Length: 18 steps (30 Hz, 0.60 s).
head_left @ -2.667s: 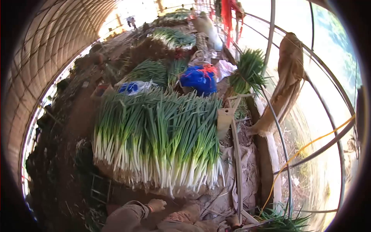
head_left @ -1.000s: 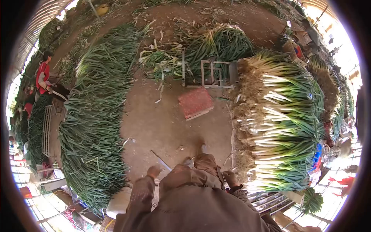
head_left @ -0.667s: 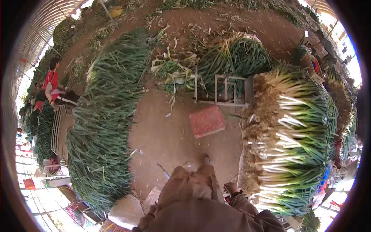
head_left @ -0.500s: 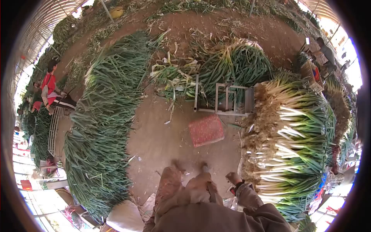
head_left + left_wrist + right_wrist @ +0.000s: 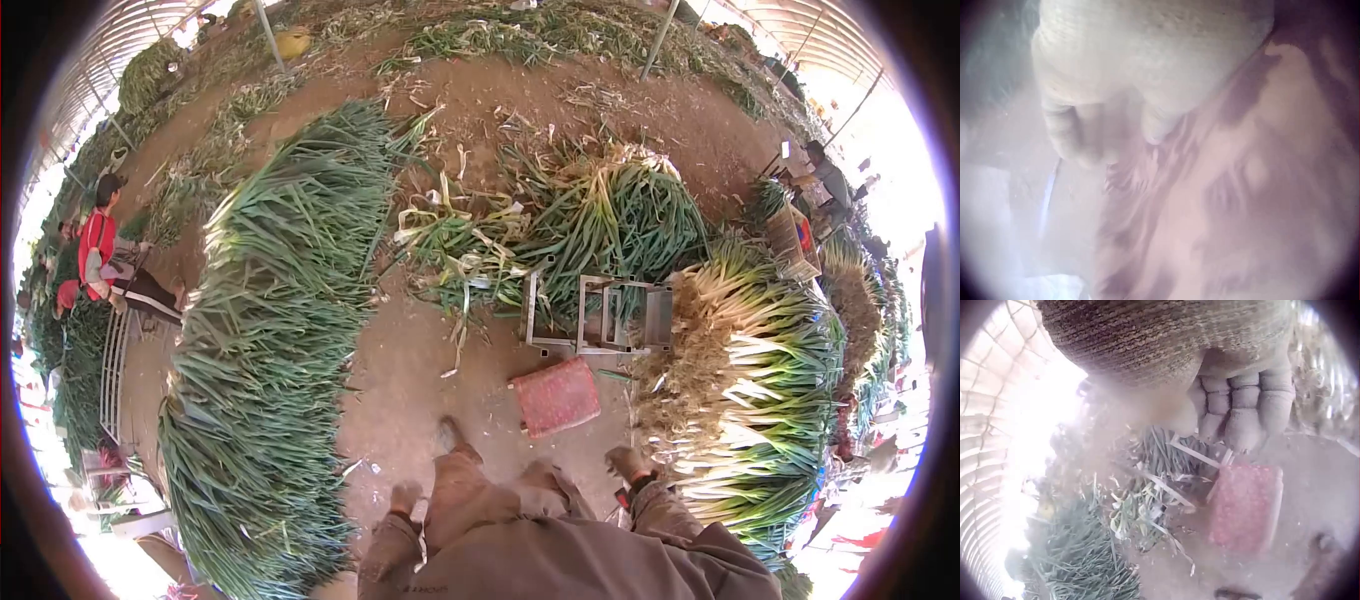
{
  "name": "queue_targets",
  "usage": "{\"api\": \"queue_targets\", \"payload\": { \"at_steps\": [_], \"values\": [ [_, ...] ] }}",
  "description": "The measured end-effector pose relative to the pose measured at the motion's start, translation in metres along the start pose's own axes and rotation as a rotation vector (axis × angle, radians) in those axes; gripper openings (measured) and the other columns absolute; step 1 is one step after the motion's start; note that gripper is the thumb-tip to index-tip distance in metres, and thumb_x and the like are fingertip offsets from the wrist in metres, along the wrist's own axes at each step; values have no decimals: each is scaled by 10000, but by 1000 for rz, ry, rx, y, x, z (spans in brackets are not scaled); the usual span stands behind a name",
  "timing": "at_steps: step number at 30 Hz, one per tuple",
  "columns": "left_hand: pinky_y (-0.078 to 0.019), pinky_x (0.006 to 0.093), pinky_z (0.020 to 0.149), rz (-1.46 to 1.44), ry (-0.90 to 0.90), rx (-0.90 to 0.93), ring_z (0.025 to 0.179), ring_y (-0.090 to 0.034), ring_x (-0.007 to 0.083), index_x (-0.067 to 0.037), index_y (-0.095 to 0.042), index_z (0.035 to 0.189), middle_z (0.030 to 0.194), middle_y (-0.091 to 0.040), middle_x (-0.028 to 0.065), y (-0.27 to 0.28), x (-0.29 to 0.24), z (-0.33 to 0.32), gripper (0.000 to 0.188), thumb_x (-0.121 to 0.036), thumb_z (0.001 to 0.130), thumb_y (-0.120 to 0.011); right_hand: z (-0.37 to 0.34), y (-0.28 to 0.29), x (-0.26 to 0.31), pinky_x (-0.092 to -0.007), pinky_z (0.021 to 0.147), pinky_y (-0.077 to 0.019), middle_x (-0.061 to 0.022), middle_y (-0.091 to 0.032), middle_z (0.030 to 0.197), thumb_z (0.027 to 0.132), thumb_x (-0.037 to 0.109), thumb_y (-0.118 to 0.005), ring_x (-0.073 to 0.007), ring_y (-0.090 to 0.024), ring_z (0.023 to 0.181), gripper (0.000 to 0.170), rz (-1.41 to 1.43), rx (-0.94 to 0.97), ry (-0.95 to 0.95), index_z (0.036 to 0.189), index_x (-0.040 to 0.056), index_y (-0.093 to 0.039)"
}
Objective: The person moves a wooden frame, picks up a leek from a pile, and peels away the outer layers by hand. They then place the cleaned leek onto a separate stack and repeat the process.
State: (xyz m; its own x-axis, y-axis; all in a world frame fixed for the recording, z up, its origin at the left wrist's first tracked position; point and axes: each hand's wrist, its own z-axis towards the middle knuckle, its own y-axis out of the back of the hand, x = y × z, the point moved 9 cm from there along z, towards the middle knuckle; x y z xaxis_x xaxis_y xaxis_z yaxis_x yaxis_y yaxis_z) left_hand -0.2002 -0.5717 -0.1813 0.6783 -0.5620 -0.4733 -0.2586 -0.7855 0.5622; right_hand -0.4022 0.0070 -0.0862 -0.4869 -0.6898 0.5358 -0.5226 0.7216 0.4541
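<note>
In the head view my left hand (image 5: 405, 497) hangs beside my left thigh. The left wrist view shows its fingers (image 5: 1072, 140) loosely curled, holding nothing, near brown trouser cloth (image 5: 1166, 237). On the other side, my right hand (image 5: 627, 463) hangs close to the root ends of a long row of green onions (image 5: 760, 400) with white stems. Its fingers (image 5: 1247, 425) are bent loosely in the right wrist view, and no object shows in them. A red flat-topped block (image 5: 557, 397) lies on the ground ahead, near a metal frame (image 5: 600, 312).
A long heap of green onions (image 5: 280, 350) runs along the left. Another pile (image 5: 620, 215) lies behind the metal frame, beside loose trimmed leaves (image 5: 460, 240). A person in red (image 5: 100, 245) sits at far left; a cardboard box (image 5: 793, 243) stands at right.
The view has swung from the row of onions to the aisle between two heaps. The red block and metal frame sit lower in view as I walk, legs alternating; both hands hang at my sides.
</note>
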Motion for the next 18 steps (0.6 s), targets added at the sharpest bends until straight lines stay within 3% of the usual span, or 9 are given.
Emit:
{"api": "queue_targets", "payload": {
  "at_steps": [1,2,3,6,9,12,14,16,18],
  "values": [
    [-502,484,672,-212,32,-202,782,-659,399,-7,-673,844,785,-652,245,38,2,23,275,-272,817,-606,-6,-30,14,-346,567,-552,-133,-700,835,870,176,-630,-188,-679,682,209,24,61,66,932,-13,-696],
    [-489,458,647,-320,-47,-278,737,-664,339,28,-662,822,762,-656,242,74,-11,41,347,-318,819,-636,-7,-54,26,-365,634,-547,-152,-702,869,867,217,-628,-232,-682,732,246,-106,81,86,939,-7,-701],
    [-503,416,648,-237,50,-274,741,-662,274,27,-685,931,800,-690,187,111,-27,55,359,-315,823,-681,-7,-78,36,-384,701,-541,-171,-704,903,865,258,-627,-277,-685,782,283,-238,99,108,947,-1,-706],
    [-493,431,670,-310,4,-391,750,-669,292,53,-653,852,754,-672,221,205,-87,86,424,-369,807,-676,-7,-130,92,-406,826,-518,-196,-697,964,858,342,-606,-357,-670,923,349,-517,167,360,967,29,-714],
    [-501,424,700,-229,-97,-385,768,-672,311,40,-660,864,766,-675,214,239,-116,130,413,-369,808,-675,66,-153,78,-428,696,-544,-185,-701,962,901,276,-569,-308,-706,809,296,-684,182,534,994,24,-694],
    [-502,418,711,-96,-150,-312,787,-669,328,21,-665,899,816,-683,207,239,-129,150,384,-353,812,-661,104,-111,107,-371,660,-552,-137,-711,899,875,216,-610,-254,-695,755,251,259,126,-90,1013,21,-688],
    [-501,415,705,-88,-141,-161,787,-663,325,15,-659,945,848,-683,210,228,-138,150,376,-339,819,-644,135,-91,142,-348,614,-548,-116,-706,883,878,189,-606,-213,-686,711,217,308,67,-140,984,19,-692],
    [-512,414,708,-128,-16,90,800,-662,346,-3,-660,964,868,-684,210,204,-117,161,349,-324,830,-636,173,-78,170,-336,592,-547,-106,-707,867,881,175,-604,-195,-682,679,198,385,31,-154,976,26,-695],
    [-528,413,654,636,-676,-26,742,-666,324,-101,-707,838,759,-675,103,188,-139,153,134,-191,817,-610,215,-77,182,-336,594,-547,-108,-712,852,885,174,-604,-202,-683,658,193,493,19,-149,990,42,-696]
  ]
}}
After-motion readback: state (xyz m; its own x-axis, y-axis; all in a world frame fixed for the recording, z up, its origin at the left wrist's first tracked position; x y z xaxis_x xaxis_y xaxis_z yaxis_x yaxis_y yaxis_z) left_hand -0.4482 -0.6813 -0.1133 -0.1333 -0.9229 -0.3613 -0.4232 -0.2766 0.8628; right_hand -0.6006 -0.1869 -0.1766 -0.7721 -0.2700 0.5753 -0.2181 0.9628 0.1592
